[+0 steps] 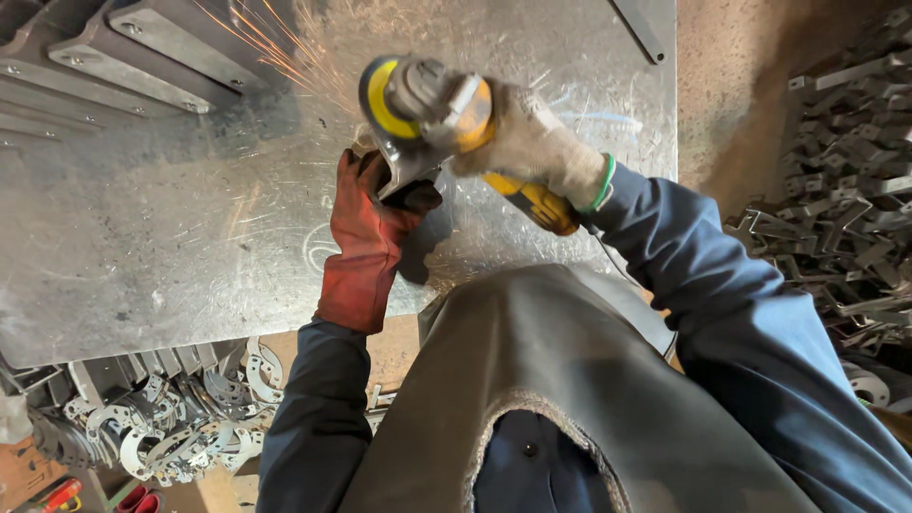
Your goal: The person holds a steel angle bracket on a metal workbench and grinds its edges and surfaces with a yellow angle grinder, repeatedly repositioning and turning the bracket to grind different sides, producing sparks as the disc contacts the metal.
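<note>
While sparks fly, grinder (427, 104) in right hand (532, 142).

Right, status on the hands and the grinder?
Right hand grips angle grinder, sparks flying. Left hand pins small metal part on steel table. Nothing in the way.

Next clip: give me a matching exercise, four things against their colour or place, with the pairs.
Things:
1. left hand
2. right hand
3. grinder
4. brackets

Descriptions:
A. piled at the right of the steel table
B. in a red glove, steadying a metal piece
C. yellow and grey, throwing sparks
D. in a pale knit glove with a green cuff

Pairs: 1-B, 2-D, 3-C, 4-A
</note>
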